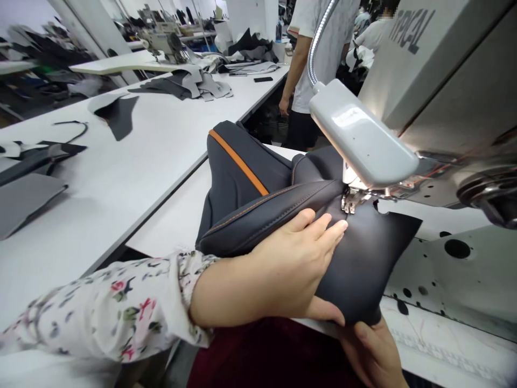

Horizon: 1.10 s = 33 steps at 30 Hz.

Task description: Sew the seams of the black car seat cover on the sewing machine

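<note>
A black leather-like seat cover with an orange stripe and orange stitching lies under the presser foot of a sewing machine. My left hand rests on the cover, fingers stretched out flat and their tips just in front of the foot. Its thumb reaches toward the near edge of the cover. At that near edge, my right hand pinches the cover, thumb above and the other fingers mostly hidden beneath.
A grey lamp on a flexible metal neck hangs close over the foot. Left of the machine stands a long white table bearing cut dark pieces. Behind the machine a person stands. Another sewing machine is farther back.
</note>
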{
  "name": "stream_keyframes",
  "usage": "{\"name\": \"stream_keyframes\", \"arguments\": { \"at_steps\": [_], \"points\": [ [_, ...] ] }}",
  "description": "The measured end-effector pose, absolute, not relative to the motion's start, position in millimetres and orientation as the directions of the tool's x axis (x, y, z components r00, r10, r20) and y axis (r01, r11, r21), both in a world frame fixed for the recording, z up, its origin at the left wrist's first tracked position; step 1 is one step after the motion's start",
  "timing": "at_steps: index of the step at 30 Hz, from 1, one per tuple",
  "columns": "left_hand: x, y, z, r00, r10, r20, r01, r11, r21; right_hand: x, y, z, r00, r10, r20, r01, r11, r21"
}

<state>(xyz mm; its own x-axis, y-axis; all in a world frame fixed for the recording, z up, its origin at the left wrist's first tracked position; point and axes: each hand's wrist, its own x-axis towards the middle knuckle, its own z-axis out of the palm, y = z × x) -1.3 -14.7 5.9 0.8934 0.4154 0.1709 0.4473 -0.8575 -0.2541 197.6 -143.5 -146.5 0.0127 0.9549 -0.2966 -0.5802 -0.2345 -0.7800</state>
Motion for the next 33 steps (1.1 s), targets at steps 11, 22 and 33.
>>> {"name": "stream_keyframes", "arguments": {
  "at_steps": [11,22,33],
  "points": [
    [-5.0,-25.3,5.3,0.902,0.42,0.103,0.432,-0.874,-0.221,223.7,-121.4,-142.6,0.168,0.914,-0.37,-0.609,-0.199,-0.768],
    [-1.2,-30.1,-4.1,0.918,0.374,0.135,0.397,-0.868,-0.299,238.6,-86.0,-131.4,0.324,0.89,-0.322,-0.597,-0.072,-0.799],
    [18.5,-8.8,9.1,0.926,0.337,0.172,0.374,-0.883,-0.282,244.6,-57.8,-120.8,0.341,0.886,-0.314,-0.632,-0.031,-0.775]
  ]
}}
